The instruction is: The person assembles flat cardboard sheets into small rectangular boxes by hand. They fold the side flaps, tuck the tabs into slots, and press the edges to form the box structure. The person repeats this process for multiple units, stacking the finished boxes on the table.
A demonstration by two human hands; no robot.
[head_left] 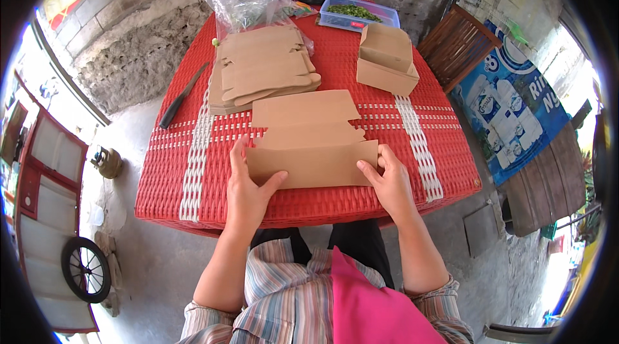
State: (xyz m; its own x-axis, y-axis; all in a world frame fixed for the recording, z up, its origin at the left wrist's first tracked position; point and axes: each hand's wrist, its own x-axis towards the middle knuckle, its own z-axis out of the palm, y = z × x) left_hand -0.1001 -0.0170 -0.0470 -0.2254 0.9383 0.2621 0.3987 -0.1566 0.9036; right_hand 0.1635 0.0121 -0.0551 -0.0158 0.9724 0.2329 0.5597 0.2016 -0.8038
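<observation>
A brown cardboard box blank (309, 165), partly folded, stands between my hands near the table's front edge. Its near panel is raised toward me, and the rest of the sheet reaches away over the table. My left hand (250, 183) grips the panel's left end, thumb on the near face. At the right end, my right hand (385, 179) pinches the same panel with its thumb in front; the fingers behind are partly hidden. Just beyond lies a stack of flat box blanks (264, 67). A folded cardboard box (387, 76) with its lid raised sits at the far right.
The red woven table (335, 205) has white bands. A knife (184, 96) with a dark handle lies at its left edge. At the back are a clear plastic bag (248, 2) and a plastic tub (358, 14) of chopped greens. A wooden chair (459, 47) stands at the right.
</observation>
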